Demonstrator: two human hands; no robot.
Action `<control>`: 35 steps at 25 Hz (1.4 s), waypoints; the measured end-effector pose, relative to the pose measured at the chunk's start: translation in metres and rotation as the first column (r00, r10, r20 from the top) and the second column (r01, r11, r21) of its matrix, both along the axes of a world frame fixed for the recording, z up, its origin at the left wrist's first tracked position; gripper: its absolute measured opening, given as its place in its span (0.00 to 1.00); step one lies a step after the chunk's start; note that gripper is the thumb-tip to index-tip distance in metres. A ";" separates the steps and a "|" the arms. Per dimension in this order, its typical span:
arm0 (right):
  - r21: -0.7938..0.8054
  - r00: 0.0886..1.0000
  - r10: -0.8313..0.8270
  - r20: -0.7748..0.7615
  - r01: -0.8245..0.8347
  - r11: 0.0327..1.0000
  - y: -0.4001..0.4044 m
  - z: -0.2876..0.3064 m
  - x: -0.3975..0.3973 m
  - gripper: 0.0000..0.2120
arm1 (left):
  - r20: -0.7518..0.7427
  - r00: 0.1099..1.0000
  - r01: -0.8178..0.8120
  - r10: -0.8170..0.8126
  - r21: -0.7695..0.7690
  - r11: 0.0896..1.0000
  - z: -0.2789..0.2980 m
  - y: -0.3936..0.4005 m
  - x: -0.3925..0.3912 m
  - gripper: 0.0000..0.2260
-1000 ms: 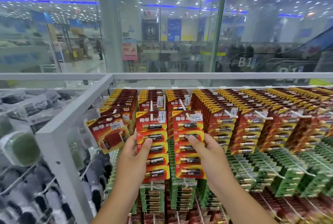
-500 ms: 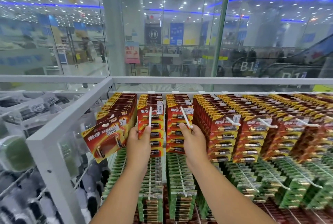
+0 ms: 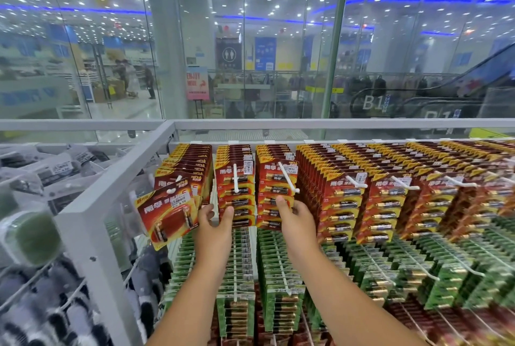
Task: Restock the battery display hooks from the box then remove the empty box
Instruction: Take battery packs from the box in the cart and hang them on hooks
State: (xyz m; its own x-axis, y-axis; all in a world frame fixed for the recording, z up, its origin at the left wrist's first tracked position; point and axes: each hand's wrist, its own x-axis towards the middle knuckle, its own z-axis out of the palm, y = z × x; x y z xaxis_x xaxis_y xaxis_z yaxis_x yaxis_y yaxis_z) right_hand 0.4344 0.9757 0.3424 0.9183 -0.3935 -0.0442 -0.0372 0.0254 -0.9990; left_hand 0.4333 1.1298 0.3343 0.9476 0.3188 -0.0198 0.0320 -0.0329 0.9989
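Left hand and right hand each grasp red packs under the hooks; stiff, heavy cards, hold bottoms.

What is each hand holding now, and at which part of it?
The left hand grips the lower part of a red battery pack on its hook; the right hand grips the neighbouring red pack likewise, thumb on the front.

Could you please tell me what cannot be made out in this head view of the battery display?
- The box: not in view.
- Left hand fingertips: hidden behind the red battery packs.
- Price labels: too small to read surely.
- Rightmost packs: blurred, cut off by the edge.
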 end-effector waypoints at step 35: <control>-0.055 0.908 -0.420 0.005 0.419 0.906 -0.534 -0.057 -0.481 0.16 | -0.032 0.722 0.688 -0.691 0.145 0.711 -0.037 -0.523 -0.335 0.12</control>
